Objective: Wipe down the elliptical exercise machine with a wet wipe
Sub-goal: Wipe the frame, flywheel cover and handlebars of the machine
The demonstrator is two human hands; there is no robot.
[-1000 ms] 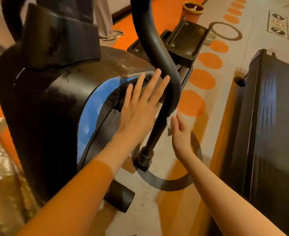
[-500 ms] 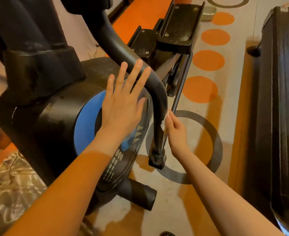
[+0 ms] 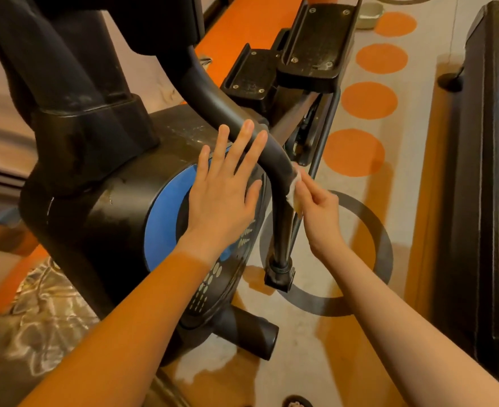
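The black elliptical machine (image 3: 101, 160) fills the left and middle of the head view, its round flywheel housing marked with a blue ring (image 3: 161, 212). My left hand (image 3: 224, 189) rests flat on that housing with straight, spread fingers. A curved black arm bar (image 3: 222, 113) sweeps down across the front to a joint near the floor. My right hand (image 3: 320, 214) pinches a small white wet wipe (image 3: 293, 189) and holds it against the right side of the bar's bend. Two black foot pedals (image 3: 315, 39) sit behind.
A tall black object (image 3: 489, 183) stands close on the right. The floor (image 3: 368, 101) is pale with orange dots and a grey ring. Crinkled silvery sheeting (image 3: 42, 306) lies at lower left. A black stabiliser tube end (image 3: 260, 336) sticks out near the floor.
My view has dropped and pulled back, showing more of the machine's lower part. My right hand has slid the wipe along the bar's bend. My left hand stays flat on the housing.
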